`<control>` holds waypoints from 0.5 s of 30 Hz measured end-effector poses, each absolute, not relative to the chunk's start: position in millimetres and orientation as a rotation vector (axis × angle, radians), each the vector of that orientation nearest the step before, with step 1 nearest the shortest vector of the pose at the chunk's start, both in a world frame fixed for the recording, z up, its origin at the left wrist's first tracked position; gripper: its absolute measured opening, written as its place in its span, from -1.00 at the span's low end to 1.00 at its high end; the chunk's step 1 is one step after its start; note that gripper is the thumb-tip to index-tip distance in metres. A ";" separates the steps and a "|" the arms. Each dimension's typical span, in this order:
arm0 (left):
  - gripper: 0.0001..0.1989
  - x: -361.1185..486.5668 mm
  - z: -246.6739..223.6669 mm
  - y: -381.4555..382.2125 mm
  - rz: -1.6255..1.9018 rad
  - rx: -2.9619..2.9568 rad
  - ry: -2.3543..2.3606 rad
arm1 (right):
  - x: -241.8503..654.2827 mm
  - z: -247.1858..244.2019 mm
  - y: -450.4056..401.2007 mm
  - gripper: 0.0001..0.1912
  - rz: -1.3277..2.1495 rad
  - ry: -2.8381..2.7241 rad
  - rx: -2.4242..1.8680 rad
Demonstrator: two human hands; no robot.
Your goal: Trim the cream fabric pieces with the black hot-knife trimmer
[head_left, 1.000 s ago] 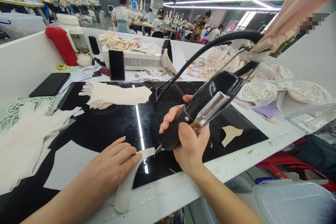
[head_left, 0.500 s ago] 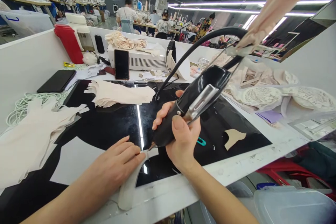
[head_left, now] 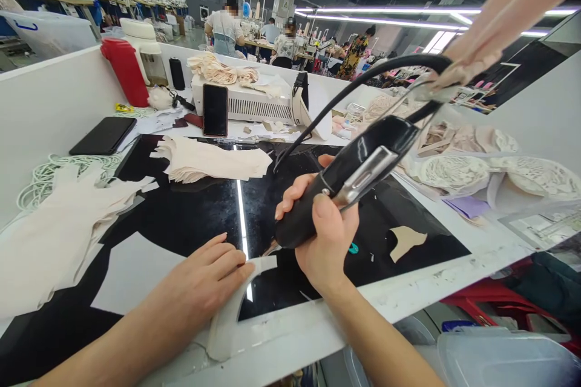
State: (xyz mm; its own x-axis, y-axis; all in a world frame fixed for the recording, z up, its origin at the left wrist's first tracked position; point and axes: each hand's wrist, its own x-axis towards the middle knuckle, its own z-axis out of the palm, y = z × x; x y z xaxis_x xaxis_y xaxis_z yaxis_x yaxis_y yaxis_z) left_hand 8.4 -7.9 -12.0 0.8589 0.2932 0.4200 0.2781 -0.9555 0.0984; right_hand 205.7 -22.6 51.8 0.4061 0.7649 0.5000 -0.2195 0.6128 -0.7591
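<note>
My right hand (head_left: 324, 227) is wrapped round a black handheld tool (head_left: 336, 184) with a silver lever, its narrow tip pointing down left. A black cable and pinkish cloth run from the tool's upper end. The tip is just above a pale curved fabric piece (head_left: 227, 320) near the front edge of the glossy black surface (head_left: 200, 211). My left hand (head_left: 213, 278) lies flat on that piece, fingers stretched out and close to the tip. White paper (head_left: 131, 272) lies left of my left hand.
Stacks of pale cut fabric lie at the left (head_left: 49, 230) and at the back (head_left: 213, 160). A phone (head_left: 215, 110) leans on a white box. A beige scrap (head_left: 406, 242) and a teal item (head_left: 353, 248) lie right; lace cups (head_left: 454, 172) lie beyond. People sit in the background.
My right hand has moved the tool slightly right and its tip a little up off the fabric piece. My left hand stays on the piece. The camera view has shifted slightly.
</note>
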 end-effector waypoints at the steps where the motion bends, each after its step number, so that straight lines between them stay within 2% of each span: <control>1: -0.60 8.7 -11.2 -8.2 0.683 2.995 0.461 | 207.2 52.8 -22.8 -0.64 0.668 -0.948 -0.668; 8: -0.61 8.5 -6.3 -7.9 0.683 2.986 0.452 | 212.4 48.3 -25.9 -0.58 0.673 -0.975 -0.667; 15: -0.61 7.4 -7.6 -6.3 0.664 2.989 0.455 | 211.6 50.6 -24.9 -0.64 0.669 -0.981 -0.728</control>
State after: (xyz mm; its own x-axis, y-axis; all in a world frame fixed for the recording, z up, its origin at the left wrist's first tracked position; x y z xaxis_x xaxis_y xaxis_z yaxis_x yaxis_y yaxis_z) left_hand 7.4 -6.3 -7.6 0.8649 0.2937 0.4071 0.2738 -0.9557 0.1079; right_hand 211.6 -24.9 50.6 0.4020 0.7757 0.4866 -0.1699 0.5853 -0.7928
